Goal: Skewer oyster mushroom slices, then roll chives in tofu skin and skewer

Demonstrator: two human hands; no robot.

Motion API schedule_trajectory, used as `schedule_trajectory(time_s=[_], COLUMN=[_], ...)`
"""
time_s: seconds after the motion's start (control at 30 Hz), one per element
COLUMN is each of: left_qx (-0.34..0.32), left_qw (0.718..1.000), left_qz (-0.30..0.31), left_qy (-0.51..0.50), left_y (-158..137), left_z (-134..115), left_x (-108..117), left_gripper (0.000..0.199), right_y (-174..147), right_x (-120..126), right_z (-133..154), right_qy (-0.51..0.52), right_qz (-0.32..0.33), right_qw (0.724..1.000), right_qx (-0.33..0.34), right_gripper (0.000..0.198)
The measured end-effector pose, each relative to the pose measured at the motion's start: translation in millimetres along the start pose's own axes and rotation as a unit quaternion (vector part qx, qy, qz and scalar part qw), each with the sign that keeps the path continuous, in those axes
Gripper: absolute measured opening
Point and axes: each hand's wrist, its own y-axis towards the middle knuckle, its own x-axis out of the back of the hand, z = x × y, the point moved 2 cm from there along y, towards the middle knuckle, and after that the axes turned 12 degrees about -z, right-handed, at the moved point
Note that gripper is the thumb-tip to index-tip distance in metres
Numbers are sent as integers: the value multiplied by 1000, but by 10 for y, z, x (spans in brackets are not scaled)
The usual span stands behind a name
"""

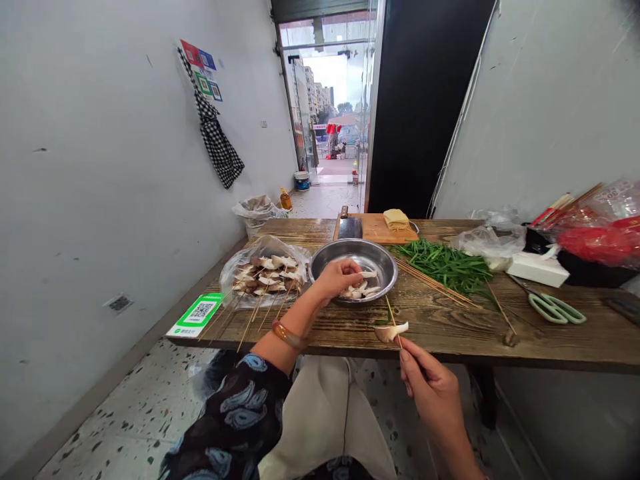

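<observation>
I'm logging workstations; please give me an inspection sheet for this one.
Surface: wooden table.
Job's things: bowl holding mushroom pieces; loaded skewers on an open bag; bare skewers beside greens.
Clutter: scissors, right; board with cleaver behind the bowl.
Hands: left hand pinches a slice at the bowl; right hand holds a skewer through a mushroom piece.
Cables: seemingly white cables, right wall.
Surroundings: glass door ahead; checked cloth, left wall.

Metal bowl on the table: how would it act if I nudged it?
The bowl is probably stiff, being shiny metal. It may feel light for its size, with just some mushroom pieces inside. Wide and shallow, it would likely slide rather than tip.
</observation>
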Motion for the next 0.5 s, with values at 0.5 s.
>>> schedule_trajectory(time_s=[0.5], left_qx=[42], left_qw=[976], left_qz=[-55], left_qy=[-206], left_y=[-655], left_z=[-236], left_x=[-72], left_gripper=[29], right_y=[-82], right_x=[-198], right_z=[221], right_qy=[-68], right_qz=[44], right_qw=[993], right_qx=[84], right_gripper=[33])
